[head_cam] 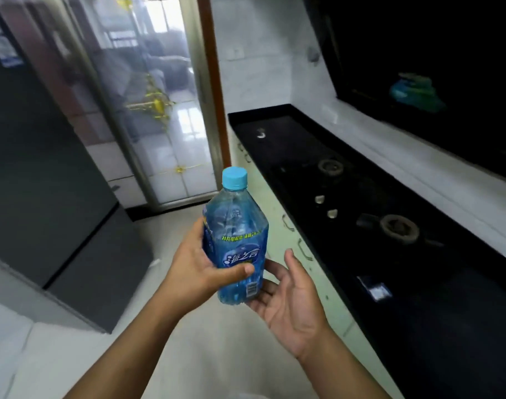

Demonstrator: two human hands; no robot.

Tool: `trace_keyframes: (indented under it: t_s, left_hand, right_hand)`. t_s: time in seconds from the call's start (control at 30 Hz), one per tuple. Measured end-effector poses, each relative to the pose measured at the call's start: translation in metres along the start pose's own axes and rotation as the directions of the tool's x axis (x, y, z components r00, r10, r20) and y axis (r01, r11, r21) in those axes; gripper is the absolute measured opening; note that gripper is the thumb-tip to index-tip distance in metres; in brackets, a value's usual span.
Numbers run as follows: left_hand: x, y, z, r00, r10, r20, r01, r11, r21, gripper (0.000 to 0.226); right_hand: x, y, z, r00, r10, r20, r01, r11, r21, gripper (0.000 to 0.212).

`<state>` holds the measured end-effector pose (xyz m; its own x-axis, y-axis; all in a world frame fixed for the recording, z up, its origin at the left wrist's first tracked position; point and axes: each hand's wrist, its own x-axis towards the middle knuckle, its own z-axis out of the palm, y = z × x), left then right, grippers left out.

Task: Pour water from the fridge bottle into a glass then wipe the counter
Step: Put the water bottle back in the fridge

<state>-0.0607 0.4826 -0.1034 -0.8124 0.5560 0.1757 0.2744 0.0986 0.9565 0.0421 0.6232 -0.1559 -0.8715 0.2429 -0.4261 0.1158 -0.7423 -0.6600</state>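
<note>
A clear plastic bottle (236, 240) with a blue label and a light blue cap stands upright in the middle of the view, cap closed. My left hand (197, 266) grips its lower half from the left, thumb across the label. My right hand (292, 298) is open, palm up, under and beside the bottle's base, fingers touching it. The black counter (436, 326) runs along the right side. No glass or cloth is in view.
A black gas hob with two burners (398, 228) and knobs (326, 207) is set into the counter. Pale cabinet fronts with handles (303, 249) sit below it. A dark fridge (44, 182) stands at left, a glass door (159, 110) behind, a dark hood (433, 67) above right.
</note>
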Motion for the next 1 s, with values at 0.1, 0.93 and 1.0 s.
trace_keyframes:
  t_s: [0.1,0.93,1.0]
  left_hand:
    - [0.015,-0.013,-0.068,0.995,-0.016,-0.095,0.018,1.000,0.018,0.086]
    - [0.074,-0.104,-0.388,0.389,-0.131,-0.912,0.400,0.916,0.039,0.085]
    - [0.067,-0.106,-0.404,0.335,-0.126,-0.934,0.414,0.910,0.025,0.083]
  right_hand:
    - [0.041,0.017,0.059,0.997,0.049,0.064,-0.048,0.999,-0.021,0.069]
    - [0.362,0.139,0.392,0.338,0.751,0.567,-0.530,0.650,-0.545,0.092]
    - [0.368,0.156,0.413,0.259,0.791,0.555,-0.546,0.594,-0.591,0.091]
